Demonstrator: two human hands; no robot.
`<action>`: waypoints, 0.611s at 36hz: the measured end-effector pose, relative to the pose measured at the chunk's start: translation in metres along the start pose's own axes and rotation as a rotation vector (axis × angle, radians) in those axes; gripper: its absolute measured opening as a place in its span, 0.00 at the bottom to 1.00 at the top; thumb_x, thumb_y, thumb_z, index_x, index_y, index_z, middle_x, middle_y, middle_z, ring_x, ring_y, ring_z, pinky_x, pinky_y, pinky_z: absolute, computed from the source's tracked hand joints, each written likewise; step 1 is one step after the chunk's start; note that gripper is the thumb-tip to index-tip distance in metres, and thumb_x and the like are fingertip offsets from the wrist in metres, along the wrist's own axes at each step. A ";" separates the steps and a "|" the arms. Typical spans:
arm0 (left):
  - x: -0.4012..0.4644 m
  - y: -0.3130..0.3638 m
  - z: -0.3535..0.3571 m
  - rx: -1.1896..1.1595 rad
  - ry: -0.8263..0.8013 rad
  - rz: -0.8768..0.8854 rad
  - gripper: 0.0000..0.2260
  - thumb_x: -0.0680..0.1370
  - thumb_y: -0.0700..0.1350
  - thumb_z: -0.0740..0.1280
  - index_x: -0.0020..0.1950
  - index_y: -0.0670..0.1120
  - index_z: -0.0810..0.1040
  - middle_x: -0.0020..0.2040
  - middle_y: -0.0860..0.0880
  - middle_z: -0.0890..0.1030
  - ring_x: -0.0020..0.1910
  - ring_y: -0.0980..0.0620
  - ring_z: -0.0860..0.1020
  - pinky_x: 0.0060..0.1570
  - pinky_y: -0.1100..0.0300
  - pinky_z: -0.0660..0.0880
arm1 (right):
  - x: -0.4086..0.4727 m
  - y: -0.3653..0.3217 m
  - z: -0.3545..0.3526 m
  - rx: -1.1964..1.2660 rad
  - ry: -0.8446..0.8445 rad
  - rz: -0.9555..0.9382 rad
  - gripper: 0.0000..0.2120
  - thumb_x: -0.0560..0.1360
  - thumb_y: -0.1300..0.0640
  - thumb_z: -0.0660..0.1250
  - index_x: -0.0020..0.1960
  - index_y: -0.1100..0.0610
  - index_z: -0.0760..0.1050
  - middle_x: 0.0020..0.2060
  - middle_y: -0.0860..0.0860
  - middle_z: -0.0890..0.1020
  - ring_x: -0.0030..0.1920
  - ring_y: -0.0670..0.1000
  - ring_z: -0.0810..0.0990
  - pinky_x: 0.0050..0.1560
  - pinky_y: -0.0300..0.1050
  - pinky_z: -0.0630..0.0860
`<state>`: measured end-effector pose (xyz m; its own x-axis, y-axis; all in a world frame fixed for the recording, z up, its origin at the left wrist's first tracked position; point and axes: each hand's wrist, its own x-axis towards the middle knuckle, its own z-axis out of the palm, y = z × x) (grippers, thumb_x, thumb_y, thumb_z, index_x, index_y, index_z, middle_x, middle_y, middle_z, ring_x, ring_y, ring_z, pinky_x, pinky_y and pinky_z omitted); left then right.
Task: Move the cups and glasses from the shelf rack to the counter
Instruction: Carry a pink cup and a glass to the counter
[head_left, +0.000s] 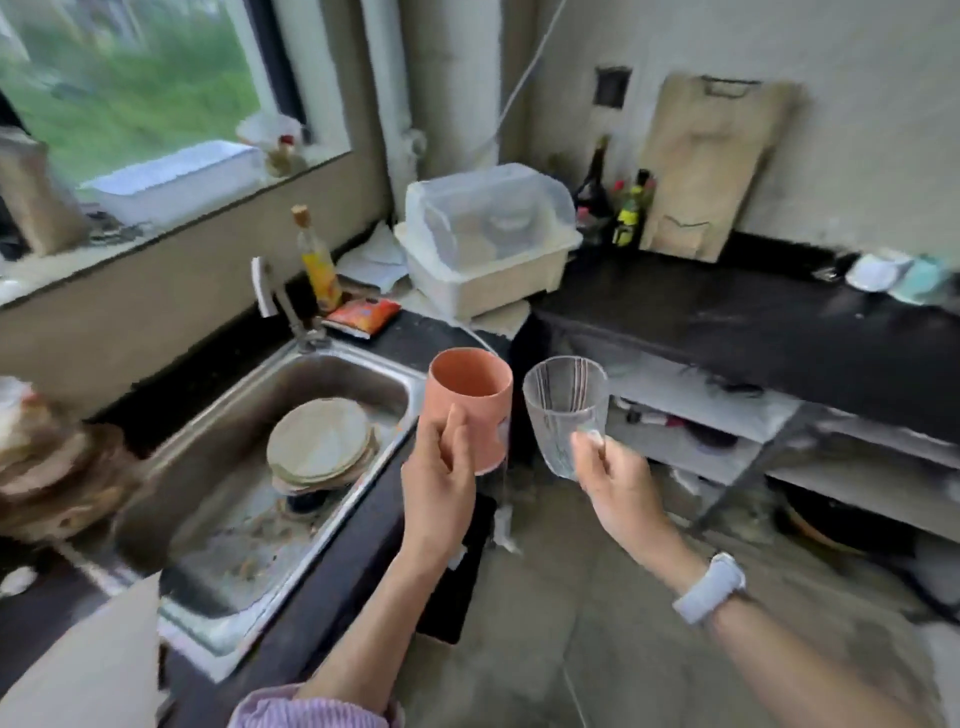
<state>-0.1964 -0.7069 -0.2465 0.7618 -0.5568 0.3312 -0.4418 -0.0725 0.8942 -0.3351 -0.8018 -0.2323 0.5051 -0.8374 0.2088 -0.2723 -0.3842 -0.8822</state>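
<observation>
My left hand (441, 483) grips an orange-pink cup (470, 400), upright and empty, in the air by the right edge of the sink. My right hand (610, 475) holds a clear ribbed glass (563, 410) near its base, tilted slightly, just right of the cup. Both are held over the floor in front of the corner of the black counter (753, 327). The cup and the glass do not touch. No shelf rack with cups is visible in this view.
A steel sink (218, 467) at left holds stacked plates (322, 441). A covered dish box (488, 239), bottles (623, 208) and a cutting board (711, 161) stand at the counter's back. Small bowls (898, 275) sit far right. Open shelves (727, 426) run under the counter.
</observation>
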 end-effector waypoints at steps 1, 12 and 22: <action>0.003 0.007 0.023 -0.010 -0.038 0.008 0.10 0.80 0.50 0.59 0.38 0.51 0.69 0.29 0.57 0.73 0.30 0.63 0.71 0.30 0.67 0.64 | 0.004 0.011 -0.018 -0.004 0.044 0.017 0.19 0.78 0.58 0.58 0.29 0.59 0.62 0.24 0.53 0.64 0.27 0.49 0.62 0.30 0.42 0.58; 0.044 0.064 0.246 -0.166 -0.444 0.112 0.15 0.80 0.52 0.58 0.36 0.45 0.67 0.29 0.54 0.72 0.30 0.61 0.71 0.28 0.70 0.65 | 0.052 0.118 -0.179 -0.072 0.434 0.188 0.21 0.79 0.55 0.56 0.30 0.65 0.61 0.26 0.56 0.65 0.28 0.47 0.63 0.31 0.43 0.61; 0.120 0.100 0.434 -0.264 -0.658 0.180 0.13 0.80 0.48 0.58 0.36 0.47 0.67 0.33 0.57 0.73 0.33 0.67 0.74 0.30 0.76 0.67 | 0.168 0.191 -0.284 -0.119 0.562 0.329 0.19 0.79 0.53 0.56 0.30 0.55 0.63 0.26 0.54 0.67 0.27 0.47 0.64 0.30 0.40 0.62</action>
<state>-0.3547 -1.1406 -0.2479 0.2092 -0.9292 0.3048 -0.3412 0.2228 0.9132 -0.5345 -1.1262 -0.2456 -0.1153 -0.9815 0.1530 -0.4446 -0.0868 -0.8915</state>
